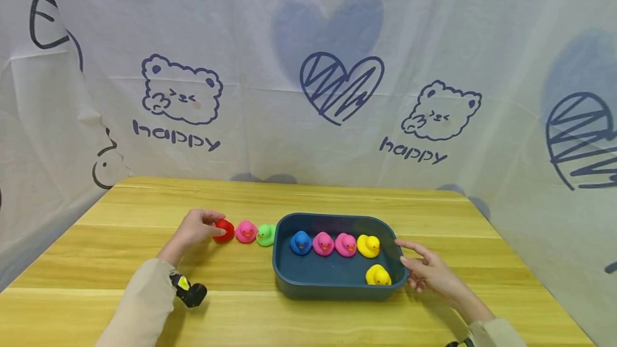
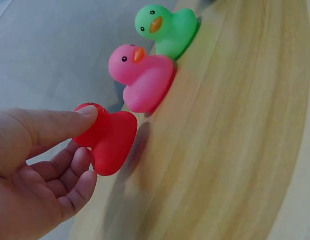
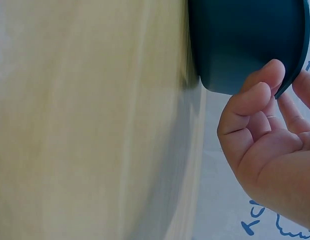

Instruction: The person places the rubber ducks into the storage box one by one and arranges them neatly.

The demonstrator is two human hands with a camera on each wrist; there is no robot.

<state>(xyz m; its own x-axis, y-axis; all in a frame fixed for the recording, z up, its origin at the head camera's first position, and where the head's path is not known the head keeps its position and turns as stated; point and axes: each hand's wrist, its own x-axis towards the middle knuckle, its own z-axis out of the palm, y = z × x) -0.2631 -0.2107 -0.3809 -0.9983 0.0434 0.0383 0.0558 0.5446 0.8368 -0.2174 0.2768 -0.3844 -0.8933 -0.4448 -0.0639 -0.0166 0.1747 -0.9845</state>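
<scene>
Left hand (image 1: 195, 226) pinches red duck (image 2: 114, 142) beside pink duck (image 1: 246, 232) on counter (image 1: 241, 312), green duck (image 1: 265, 235) next along, left of dark blue bin (image 1: 332, 292); relaxed right hand (image 1: 431, 272) touches bin's right end. Inside: blue duck (image 1: 301, 243), pink pair (image 1: 323, 244), yellow pair (image 1: 368, 246).

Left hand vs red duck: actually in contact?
Touching. The left wrist view shows it: the left hand holds the red duck, with the thumb lying across the duck's head.

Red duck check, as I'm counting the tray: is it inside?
No, the left hand holds the red duck outside the tray.
</scene>
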